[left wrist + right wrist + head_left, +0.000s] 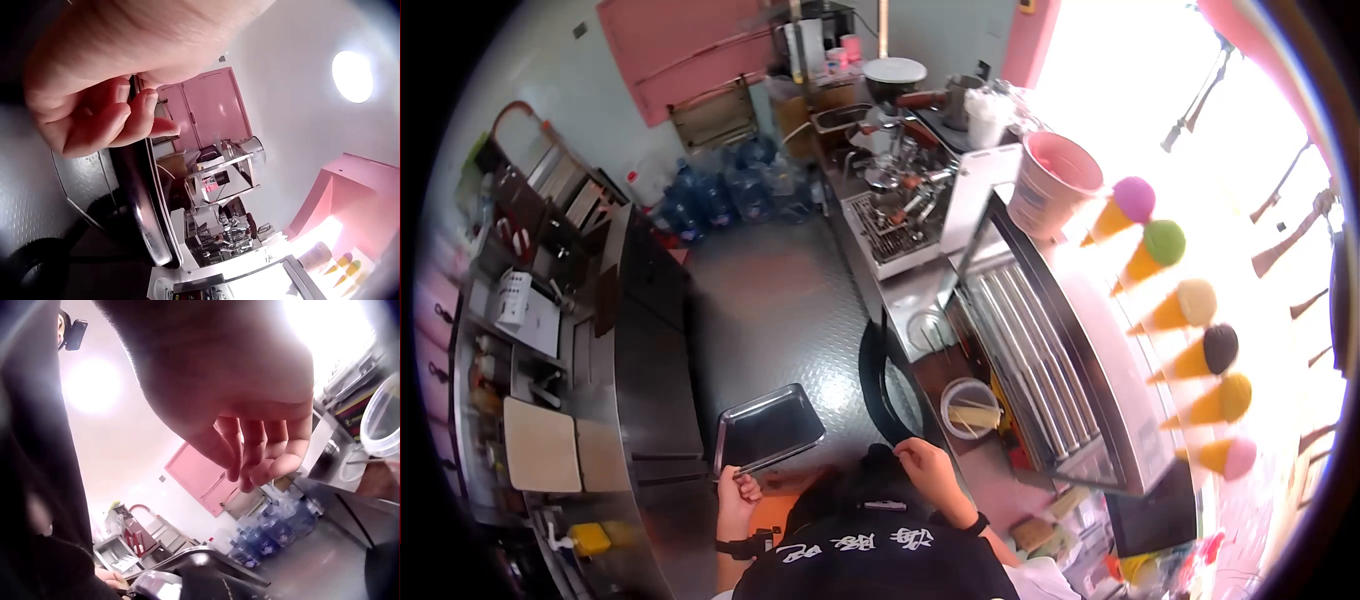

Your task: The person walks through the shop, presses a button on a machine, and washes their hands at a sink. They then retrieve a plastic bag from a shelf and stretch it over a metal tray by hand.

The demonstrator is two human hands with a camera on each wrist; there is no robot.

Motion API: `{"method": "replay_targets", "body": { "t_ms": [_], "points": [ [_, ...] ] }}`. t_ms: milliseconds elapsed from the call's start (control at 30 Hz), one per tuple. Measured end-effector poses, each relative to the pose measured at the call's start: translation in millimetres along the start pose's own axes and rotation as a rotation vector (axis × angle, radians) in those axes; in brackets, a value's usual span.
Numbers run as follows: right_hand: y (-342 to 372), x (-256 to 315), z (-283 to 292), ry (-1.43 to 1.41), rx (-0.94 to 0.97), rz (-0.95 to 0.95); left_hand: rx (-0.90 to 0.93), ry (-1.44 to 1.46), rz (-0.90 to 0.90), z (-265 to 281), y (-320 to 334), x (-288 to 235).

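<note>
The left hand [125, 59] hides the upper end of the metal tray [145, 206]. The right wrist view's edge cuts off the clear plastic tub [375, 447]. Print on the pink bucket [1038, 196] is too small to read; the packets [1068, 535] at lower right are indistinct.

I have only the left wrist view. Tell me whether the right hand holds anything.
Observer: It holds nothing; the right wrist view shows the bare right hand with its fingers loosely curled.
Operator: Name what stands on the floor by the far wall.
Observer: In the head view, a cluster of blue, see-through plastic bottles.
Operator: Count the display cones along the bright window.
Observer: The head view shows six yellow-orange ice-cream cones with round coloured tops, in one row.
</note>
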State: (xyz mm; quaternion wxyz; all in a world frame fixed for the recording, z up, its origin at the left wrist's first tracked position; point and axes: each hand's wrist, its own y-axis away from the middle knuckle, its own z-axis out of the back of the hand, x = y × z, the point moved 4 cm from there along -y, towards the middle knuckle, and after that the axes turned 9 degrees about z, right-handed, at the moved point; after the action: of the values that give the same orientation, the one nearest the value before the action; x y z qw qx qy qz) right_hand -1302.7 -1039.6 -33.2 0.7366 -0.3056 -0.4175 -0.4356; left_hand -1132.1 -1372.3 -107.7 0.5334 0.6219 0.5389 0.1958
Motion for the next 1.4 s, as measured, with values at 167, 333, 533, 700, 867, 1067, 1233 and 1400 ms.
{"method": "replay_targets", "body": {
  "t_ms": [167,333,533,700,867,1067,1233,1400],
  "points": [
    [-78,1,-33,-0.044,0.139,0.07,0.002,0.093,-0.103,-26,-7,-52],
    [-152,0,-69,-0.053,0.166,0.102,0.009,0.195,-0.104,-30,-49,-125],
    [-274,-17,-121,0.063,0.06,0.068,-0.066,0.255,-0.008,-14,-151,-239],
    [-408,36,-161,0.047,0.061,0.048,-0.081,0.164,-0.017,-5,-208,-332],
    [-551,53,-178,0.058,-0.113,0.09,-0.242,0.069,-0.093,-23,-229,-431],
    [-741,22,-164,-0.283,-0.334,0.037,-0.054,0.07,-0.098,-26,-278,-498],
    [-927,-89,-115,-0.431,-0.758,-0.194,-0.156,0.152,-0.086,-32,-295,-521],
    [-1062,-118,-43,0.197,-1.029,-0.145,0.295,0.377,0.098,35,-321,-510]
  ]
}}
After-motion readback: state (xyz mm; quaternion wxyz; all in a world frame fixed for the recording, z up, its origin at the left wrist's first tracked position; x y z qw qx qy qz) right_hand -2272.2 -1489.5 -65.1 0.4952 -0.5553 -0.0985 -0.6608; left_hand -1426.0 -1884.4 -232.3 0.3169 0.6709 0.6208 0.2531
